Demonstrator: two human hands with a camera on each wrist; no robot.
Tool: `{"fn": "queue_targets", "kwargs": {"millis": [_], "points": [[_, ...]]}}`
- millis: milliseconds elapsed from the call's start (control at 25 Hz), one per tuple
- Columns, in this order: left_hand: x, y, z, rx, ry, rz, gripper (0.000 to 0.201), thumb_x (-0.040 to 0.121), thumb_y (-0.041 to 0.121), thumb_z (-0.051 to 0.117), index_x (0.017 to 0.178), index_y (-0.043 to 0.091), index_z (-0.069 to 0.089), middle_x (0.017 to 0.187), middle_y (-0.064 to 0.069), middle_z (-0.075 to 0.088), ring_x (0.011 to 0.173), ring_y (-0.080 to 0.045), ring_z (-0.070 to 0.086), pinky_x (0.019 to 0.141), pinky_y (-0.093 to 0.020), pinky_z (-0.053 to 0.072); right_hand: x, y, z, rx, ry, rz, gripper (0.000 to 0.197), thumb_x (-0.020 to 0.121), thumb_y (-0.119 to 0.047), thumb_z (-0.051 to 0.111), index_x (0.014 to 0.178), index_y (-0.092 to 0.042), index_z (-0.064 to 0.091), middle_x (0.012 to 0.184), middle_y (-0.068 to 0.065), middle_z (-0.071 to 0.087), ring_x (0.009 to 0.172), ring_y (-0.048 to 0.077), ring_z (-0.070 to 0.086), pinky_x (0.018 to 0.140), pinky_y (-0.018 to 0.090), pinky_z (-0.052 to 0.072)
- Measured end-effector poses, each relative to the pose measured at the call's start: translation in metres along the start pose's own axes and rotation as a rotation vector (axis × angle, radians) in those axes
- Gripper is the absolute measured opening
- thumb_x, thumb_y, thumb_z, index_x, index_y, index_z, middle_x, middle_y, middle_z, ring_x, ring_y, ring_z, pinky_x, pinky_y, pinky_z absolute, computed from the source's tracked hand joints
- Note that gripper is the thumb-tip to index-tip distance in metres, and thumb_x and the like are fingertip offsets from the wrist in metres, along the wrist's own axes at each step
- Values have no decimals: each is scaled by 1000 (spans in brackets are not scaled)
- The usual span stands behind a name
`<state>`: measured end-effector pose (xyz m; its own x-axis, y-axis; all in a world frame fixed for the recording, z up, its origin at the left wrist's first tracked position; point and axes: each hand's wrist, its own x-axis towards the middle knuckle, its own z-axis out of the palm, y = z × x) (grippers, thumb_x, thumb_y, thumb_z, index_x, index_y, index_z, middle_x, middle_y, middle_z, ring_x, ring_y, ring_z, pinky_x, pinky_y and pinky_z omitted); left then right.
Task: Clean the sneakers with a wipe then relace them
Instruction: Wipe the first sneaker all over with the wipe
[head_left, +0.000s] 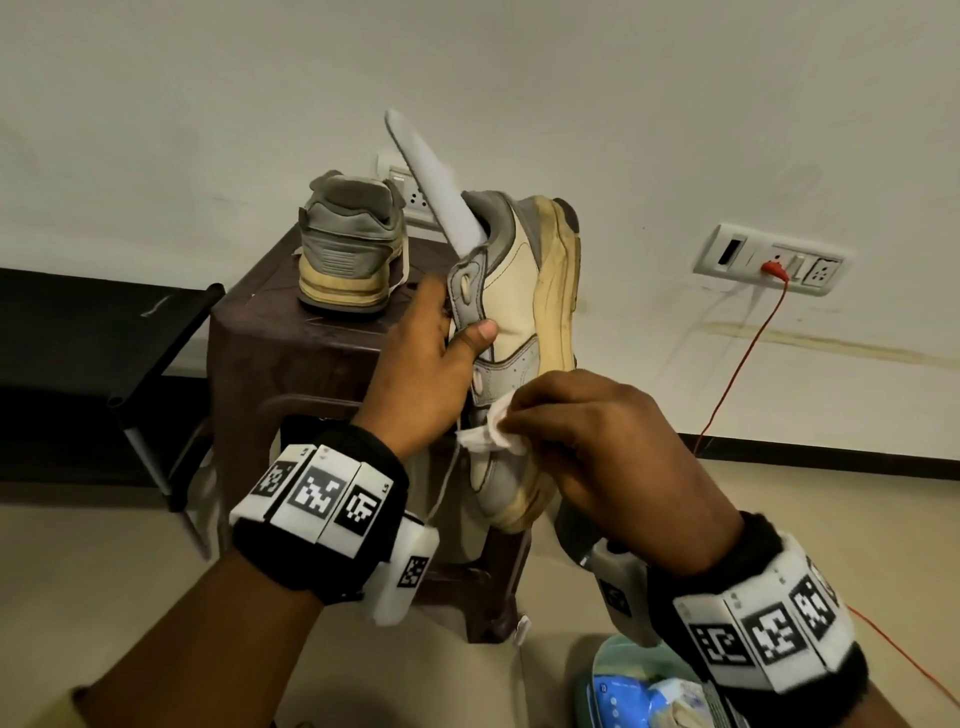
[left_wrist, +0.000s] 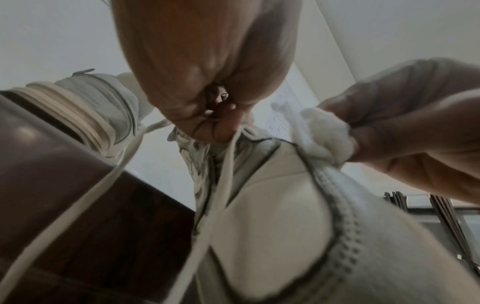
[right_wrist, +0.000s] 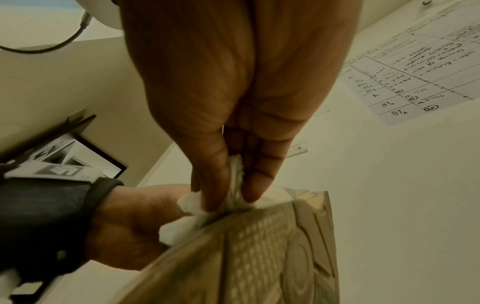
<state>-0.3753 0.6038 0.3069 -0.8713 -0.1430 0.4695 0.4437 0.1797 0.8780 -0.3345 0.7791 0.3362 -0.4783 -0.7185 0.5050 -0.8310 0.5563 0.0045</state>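
wiping step in hand – left hand (head_left: 415, 374) grips sneaker (head_left: 524, 312) upright, right hand (head_left: 597, 441) pinches wipe (head_left: 491, 434) against side panel; next – rub toward yellowed sole, likely firmer pressure

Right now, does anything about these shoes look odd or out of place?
Yes. A white insole sticks up out of the held sneaker, gripped by the left hand. A loose lace dangles below. The right hand pinches a wipe against it. The soles look yellowed.
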Motion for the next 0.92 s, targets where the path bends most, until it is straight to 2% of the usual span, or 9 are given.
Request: {"fn": "queue_targets", "kwargs": {"millis": [80,280,360,480,560,640,840,920], "points": [[-1,1,3,-50,-22,-5,31,91,16,57,121,21,50,116,4,66,109,-11,62,96,-45,50,-2,-2,1,-33,28,2,27,68,3,77,92,-7,75,92,9,69,81,26,66,62,41,58],[-6,12,7,-188,-135,-41,31,95,9,53,125,16,52,120,1,66,111,-12,63,95,-37,52,17,-2,1,-53,266,85,17,79,-5,65,95,-4,73,93,11,68,82,26,63,66,39,55],[-7,14,8,-217,-120,-43,29,95,8,53,123,16,54,117,0,67,109,-11,64,92,-34,52,19,-5,-1,-60,249,95,19,76,-3,66,93,-5,73,93,10,68,81,26,64,66,38,55],[-6,16,5,-260,-60,-44,27,95,6,52,120,15,54,114,-1,68,105,-11,66,89,-31,53,8,-15,-2,-87,123,-1,25,70,3,74,92,-7,74,94,9,69,83,27,65,68,35,56],[-6,16,3,-276,-60,-51,27,95,6,53,121,13,54,114,-3,68,105,-14,66,91,-33,53,0,-20,-4,-83,33,-72,31,64,4,78,92,-8,75,94,8,70,83,25,66,68,33,56],[-6,14,1,-250,-88,-43,28,95,7,53,123,12,54,117,-6,67,109,-18,64,96,-40,51,2,-19,-4,-63,2,-71,32,63,4,79,93,-9,75,93,7,70,82,24,66,66,33,56],[-6,11,-3,-216,-170,-9,26,95,6,52,120,12,55,115,-5,66,109,-17,63,96,-39,49,19,-5,0,-45,240,143,18,79,-7,67,96,-8,73,93,9,68,83,23,62,68,37,55],[-5,11,-3,-213,-150,-4,28,95,5,51,122,12,54,116,-5,66,109,-17,63,94,-35,50,18,-1,-2,0,214,157,20,79,-4,68,98,-9,72,96,7,68,85,22,63,70,38,56]]}}
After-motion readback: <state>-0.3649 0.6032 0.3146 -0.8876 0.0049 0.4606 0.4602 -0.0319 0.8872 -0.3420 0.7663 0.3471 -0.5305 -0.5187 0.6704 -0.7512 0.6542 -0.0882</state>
